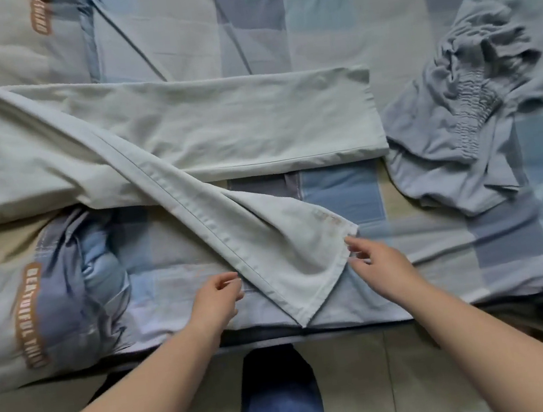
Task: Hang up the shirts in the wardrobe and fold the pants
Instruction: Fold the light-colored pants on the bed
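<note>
Pants [185,137]: long axis left-right, near leg slanting to hem
Left hand [218,297]: loosely curled beside hem
Right hand [379,262]: pinching hem corner

Left of the left hand [218,297], the pale pants [165,140] run off the frame's left edge, waistband unseen; their near leg hides the fabric under it; beyond the right hand [380,269], the crumpled grey garment [460,132] is too bunched to identify; quilt lettering [28,314] is partly cut off.
</note>
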The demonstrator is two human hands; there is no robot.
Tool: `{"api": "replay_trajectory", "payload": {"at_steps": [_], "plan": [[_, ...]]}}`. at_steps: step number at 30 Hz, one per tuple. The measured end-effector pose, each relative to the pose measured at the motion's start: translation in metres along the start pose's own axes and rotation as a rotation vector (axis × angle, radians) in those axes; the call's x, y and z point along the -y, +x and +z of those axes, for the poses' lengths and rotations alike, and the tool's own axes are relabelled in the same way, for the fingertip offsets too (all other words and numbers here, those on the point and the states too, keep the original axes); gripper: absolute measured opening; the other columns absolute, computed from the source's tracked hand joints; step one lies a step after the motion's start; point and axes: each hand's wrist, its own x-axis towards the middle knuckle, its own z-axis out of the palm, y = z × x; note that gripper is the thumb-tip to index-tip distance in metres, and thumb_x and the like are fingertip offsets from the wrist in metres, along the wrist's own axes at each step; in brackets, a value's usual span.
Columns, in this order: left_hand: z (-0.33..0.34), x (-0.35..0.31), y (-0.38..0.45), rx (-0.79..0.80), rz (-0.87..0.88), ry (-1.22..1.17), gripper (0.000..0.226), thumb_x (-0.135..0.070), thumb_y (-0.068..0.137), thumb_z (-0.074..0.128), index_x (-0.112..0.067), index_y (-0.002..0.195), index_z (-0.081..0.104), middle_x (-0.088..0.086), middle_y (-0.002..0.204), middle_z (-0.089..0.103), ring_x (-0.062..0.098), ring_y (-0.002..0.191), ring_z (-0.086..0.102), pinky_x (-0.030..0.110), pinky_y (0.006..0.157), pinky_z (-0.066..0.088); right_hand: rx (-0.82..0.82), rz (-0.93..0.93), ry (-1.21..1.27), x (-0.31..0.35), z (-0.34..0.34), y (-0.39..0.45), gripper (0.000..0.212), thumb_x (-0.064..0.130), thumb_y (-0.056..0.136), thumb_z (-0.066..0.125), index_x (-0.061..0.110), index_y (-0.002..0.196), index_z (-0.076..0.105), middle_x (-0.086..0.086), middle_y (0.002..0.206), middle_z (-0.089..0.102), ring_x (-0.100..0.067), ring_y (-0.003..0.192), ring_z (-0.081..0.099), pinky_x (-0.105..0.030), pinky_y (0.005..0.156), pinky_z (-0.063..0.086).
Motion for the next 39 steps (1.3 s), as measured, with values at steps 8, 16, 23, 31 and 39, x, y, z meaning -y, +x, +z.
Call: {"api": "replay_trajectory", "payload": {"at_steps": [8,16,23,31,39], "plan": [[0.091,0.048,-0.005,0.087,-0.33,-0.204,0.005,-0.018,0.095,0.056,-0.019,0.099,0.057,-0.002,0.101,0.062,0.013,0.095,0.058,0.037,0.093,0.041,0.003,-0.256,-0.421,-0.058,0.014,0.027,0.067,0.012,0.088,0.05,0.032,0.148,0.026,-0.001,0.159,0.009,-0.025,0.141,0.02,-0.037,0.109,0.031],[0.127,0.033,-0.014,0.066,-0.163,-0.356,0.022,-0.008,0.091,0.06,-0.003,0.113,0.059,0.01,0.111,0.071,0.024,0.101,0.068,0.035,0.086,0.054,-0.077,-0.318,-0.531,-0.069,0.017,0.057,0.069,0.012,0.09,0.049,0.033,0.148,0.017,-0.01,0.159,-0.005,-0.028,0.144,0.01,-0.04,0.11,0.02],[0.132,-0.079,-0.041,0.176,0.2,-0.519,0.011,-0.005,0.092,0.054,-0.011,0.098,0.062,0.003,0.092,0.074,0.014,0.084,0.071,0.025,0.064,0.056,-0.319,-0.379,-0.052,-0.054,0.023,0.063,0.037,0.001,0.076,0.061,0.01,0.112,0.061,-0.011,0.137,0.05,-0.028,0.128,0.043,-0.036,0.101,0.031],[0.177,-0.269,-0.013,-0.012,0.473,-0.51,0.018,-0.003,0.089,0.06,-0.012,0.074,0.055,0.001,0.061,0.055,0.009,0.057,0.056,0.02,0.055,0.052,-0.484,-0.267,0.785,0.006,-0.045,0.082,0.009,0.019,0.094,0.051,0.02,0.095,0.06,0.012,0.06,0.05,-0.004,0.055,0.046,-0.022,0.055,0.036],[0.257,-0.358,0.035,-0.019,0.591,-0.128,0.023,-0.008,0.087,0.066,-0.015,0.07,0.054,0.0,0.068,0.061,0.007,0.057,0.057,0.018,0.053,0.053,-0.349,0.004,1.064,0.002,-0.111,0.148,0.025,0.025,0.094,0.051,0.007,0.081,0.063,-0.006,0.08,0.063,-0.026,0.081,0.063,-0.045,0.083,0.053]]}}
